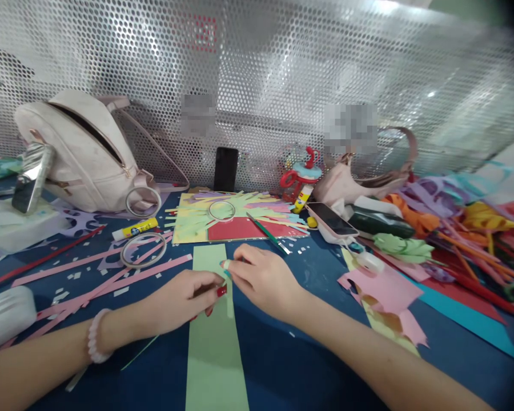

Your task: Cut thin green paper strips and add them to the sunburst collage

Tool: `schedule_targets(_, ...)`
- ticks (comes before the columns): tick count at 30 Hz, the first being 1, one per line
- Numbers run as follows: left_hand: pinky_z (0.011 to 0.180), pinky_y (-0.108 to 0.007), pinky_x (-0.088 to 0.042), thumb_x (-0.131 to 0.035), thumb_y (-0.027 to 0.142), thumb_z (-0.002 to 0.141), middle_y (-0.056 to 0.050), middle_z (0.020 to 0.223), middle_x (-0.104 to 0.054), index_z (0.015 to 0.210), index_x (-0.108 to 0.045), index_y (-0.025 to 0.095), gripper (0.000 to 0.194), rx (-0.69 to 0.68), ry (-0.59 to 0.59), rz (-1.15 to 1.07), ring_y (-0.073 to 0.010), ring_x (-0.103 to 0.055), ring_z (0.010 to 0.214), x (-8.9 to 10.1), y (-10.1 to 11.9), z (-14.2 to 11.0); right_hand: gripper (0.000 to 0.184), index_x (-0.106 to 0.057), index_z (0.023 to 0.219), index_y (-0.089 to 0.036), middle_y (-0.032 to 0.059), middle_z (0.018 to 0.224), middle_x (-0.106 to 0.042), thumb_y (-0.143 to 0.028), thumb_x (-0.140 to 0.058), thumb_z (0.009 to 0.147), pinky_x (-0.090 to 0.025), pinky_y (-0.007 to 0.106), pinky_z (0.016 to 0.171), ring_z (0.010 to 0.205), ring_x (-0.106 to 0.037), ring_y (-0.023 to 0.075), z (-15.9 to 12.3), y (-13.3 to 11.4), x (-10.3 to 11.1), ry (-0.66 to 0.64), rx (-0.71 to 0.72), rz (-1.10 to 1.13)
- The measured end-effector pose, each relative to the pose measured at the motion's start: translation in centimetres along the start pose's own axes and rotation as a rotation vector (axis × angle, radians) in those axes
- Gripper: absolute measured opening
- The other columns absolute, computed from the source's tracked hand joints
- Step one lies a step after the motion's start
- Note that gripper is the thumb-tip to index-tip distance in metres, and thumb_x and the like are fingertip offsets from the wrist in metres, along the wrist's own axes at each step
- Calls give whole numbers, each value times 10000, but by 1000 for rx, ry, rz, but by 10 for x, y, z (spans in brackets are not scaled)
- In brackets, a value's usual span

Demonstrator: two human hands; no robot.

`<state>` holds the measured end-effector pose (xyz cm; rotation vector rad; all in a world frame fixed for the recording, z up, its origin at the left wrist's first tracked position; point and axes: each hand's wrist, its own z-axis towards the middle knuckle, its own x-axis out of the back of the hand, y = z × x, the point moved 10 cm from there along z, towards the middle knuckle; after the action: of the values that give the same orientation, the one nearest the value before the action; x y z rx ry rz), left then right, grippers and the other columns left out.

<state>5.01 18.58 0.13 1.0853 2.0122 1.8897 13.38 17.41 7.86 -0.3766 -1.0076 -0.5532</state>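
Observation:
A long light green paper strip (216, 354) lies lengthwise on the dark blue table (282, 365), running from the near edge toward the collage. My left hand (184, 299) rests on the strip's left edge with fingers curled in a pinch. My right hand (263, 279) meets it from the right, fingertips pinched close to the left hand's. Between the two hands is something small that I cannot make out, possibly a piece of tape. A white bead bracelet (93, 337) sits on my left wrist.
A paper collage (235, 220) with a tape ring and a green pencil (268, 233) lies beyond the strip. Pink strips (103, 274), a tape roll (143, 250) and a glue stick (135, 229) are at left. A phone (332, 220) and heaped coloured paper (454, 228) fill the right. A white bag (81, 151) stands at back left.

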Motion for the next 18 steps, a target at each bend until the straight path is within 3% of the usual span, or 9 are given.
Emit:
schedule_targets(4,483,-224,-329,-525,460,886,35,628,-546,827,-610,195,284,-6,71,55,-107,-440,493,9,-4,3,251,-635,795,-152,36,793,-622,-123,-439,949,-361,281,638,680,-526,139,-2,-9,-23,-254,86,-8)
schedule_targets(7,472,-228,-345,-484,504,891,35,597,-537,761,-571,198,344,-9,63,50,-104,-444,450,9,-7,5,212,-609,786,-157,15,770,-603,-242,-525,961,-364,264,632,677,-523,132,-3,-16,-28,-381,101,126)
schedule_targets(9,470,-228,-351,-471,526,893,31,575,-536,705,-536,199,383,-19,43,51,-105,-456,439,6,-7,5,230,-595,766,-164,4,757,-590,-274,-548,963,-353,251,619,676,-514,124,-3,-19,-27,-410,98,201)
schedule_targets(13,486,-229,-343,-420,552,922,46,540,-476,681,-478,205,427,-48,46,81,-105,-426,450,3,-2,3,266,-560,715,-170,-9,714,-541,-144,-465,962,-310,246,590,630,-452,112,-3,-15,-27,-387,43,222)
schedule_targets(18,522,-229,-310,-464,480,911,54,640,-442,840,-532,200,297,-132,22,152,-123,-400,565,1,8,0,247,-502,683,-180,-20,699,-479,-97,-478,915,-273,255,572,624,-401,113,-5,-7,-30,-357,-49,253)
